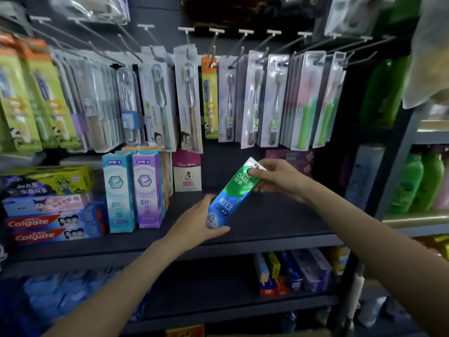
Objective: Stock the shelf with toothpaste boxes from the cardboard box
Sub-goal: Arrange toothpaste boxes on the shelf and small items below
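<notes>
A green and blue Darlie toothpaste box (230, 194) is held tilted over the dark shelf (255, 222), its top end leaning right. My left hand (196, 221) grips its lower blue end. My right hand (277, 177) pinches its upper silver-green end. The box hangs just above the bare right half of the shelf board. Two upright toothpaste boxes, teal (119, 193) and purple (147, 188), stand to its left. The cardboard box is out of view.
Flat Colgate boxes (54, 227) and children's toothpaste are stacked at the shelf's left. Packaged toothbrushes (189, 98) hang on hooks above. A pink box (186, 170) stands at the back. Green bottles (420, 183) fill the right-hand rack. More toothpaste boxes (291, 271) sit on the lower shelf.
</notes>
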`<action>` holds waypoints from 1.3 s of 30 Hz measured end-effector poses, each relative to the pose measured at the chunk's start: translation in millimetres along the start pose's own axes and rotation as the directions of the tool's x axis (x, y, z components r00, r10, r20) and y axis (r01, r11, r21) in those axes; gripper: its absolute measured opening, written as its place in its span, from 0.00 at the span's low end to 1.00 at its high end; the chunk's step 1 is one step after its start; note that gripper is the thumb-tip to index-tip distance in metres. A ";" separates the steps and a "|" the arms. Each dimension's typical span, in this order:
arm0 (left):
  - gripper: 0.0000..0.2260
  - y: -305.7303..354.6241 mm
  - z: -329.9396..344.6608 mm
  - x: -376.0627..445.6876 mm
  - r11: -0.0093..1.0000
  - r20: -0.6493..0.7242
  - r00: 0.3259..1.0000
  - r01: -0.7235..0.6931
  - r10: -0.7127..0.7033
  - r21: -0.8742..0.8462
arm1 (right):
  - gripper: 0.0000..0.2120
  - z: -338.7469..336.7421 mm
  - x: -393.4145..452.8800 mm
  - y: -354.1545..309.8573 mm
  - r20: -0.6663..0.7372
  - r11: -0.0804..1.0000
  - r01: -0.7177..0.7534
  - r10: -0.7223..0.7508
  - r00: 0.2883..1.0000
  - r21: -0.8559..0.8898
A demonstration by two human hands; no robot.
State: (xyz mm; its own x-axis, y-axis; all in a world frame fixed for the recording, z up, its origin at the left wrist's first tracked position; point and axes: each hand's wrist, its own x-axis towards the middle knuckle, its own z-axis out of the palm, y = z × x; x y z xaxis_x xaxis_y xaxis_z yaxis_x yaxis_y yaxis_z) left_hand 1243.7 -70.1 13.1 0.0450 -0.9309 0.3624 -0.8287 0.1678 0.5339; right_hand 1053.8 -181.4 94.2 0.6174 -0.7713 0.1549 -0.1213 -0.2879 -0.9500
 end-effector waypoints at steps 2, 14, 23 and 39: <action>0.22 -0.5 6.6 22.9 0.994 0.053 0.999 -0.001 0.007 -0.113 | 0.05 -12.3 12.7 -6.6 -0.036 0.999 0.034 -0.035 0.999 -0.026; 0.07 -22.3 105.6 172.6 0.950 0.078 0.969 0.246 -0.235 -0.195 | 0.21 -25.5 100.4 110.2 -0.413 0.904 -0.228 0.064 0.908 -0.361; 0.05 -55.3 144.7 248.5 0.941 -0.037 0.962 0.255 -0.269 -0.220 | 0.24 -24.8 194.3 143.4 -0.584 0.853 -0.272 -0.047 0.810 -0.445; 0.33 -77.5 155.8 274.7 0.923 0.186 0.963 0.246 -0.197 -0.294 | 0.17 -13.8 208.2 182.2 -0.608 0.889 -0.239 -0.055 0.792 -0.392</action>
State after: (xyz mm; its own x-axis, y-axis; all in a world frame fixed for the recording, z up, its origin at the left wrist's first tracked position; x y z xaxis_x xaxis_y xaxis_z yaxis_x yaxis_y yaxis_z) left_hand 1233.4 -389.4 -47.8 0.1033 -0.9895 0.1015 -0.5901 0.0212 0.8071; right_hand 1149.5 -402.2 -42.9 0.0230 -0.9401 0.3401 -0.5595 -0.2940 -0.7749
